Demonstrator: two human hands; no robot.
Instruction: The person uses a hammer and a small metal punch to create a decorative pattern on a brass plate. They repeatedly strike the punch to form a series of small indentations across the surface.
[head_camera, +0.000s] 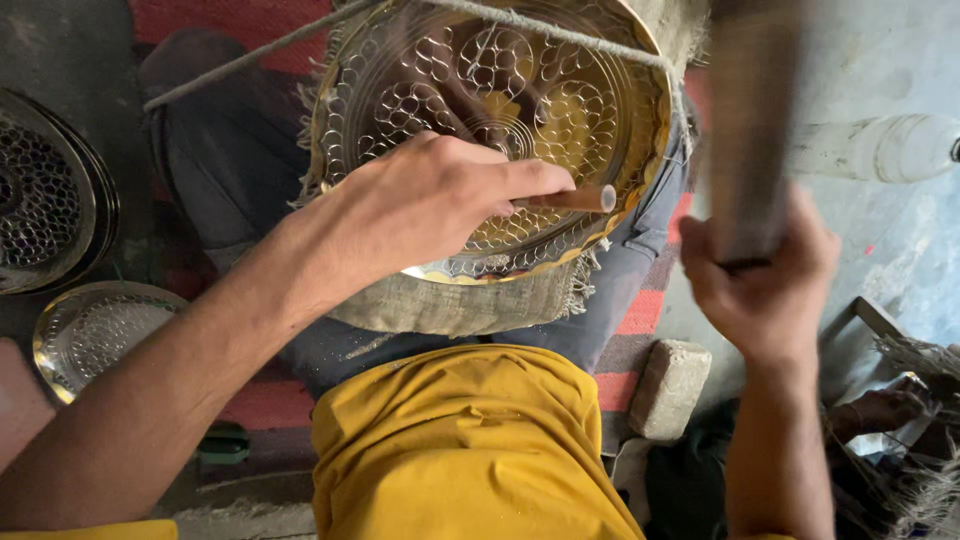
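A round brass plate (500, 130) with a punched circle pattern is rested on a burlap pad (450, 305) across the lap. A thin chisel (575, 198) is gripped in the closed left hand (420, 205), just above the plate's lower part. A blurred hammer (750, 130) is held in the closed right hand (760, 285), beside the plate's right edge. Two more plates (60, 200) are seen on the floor at the left.
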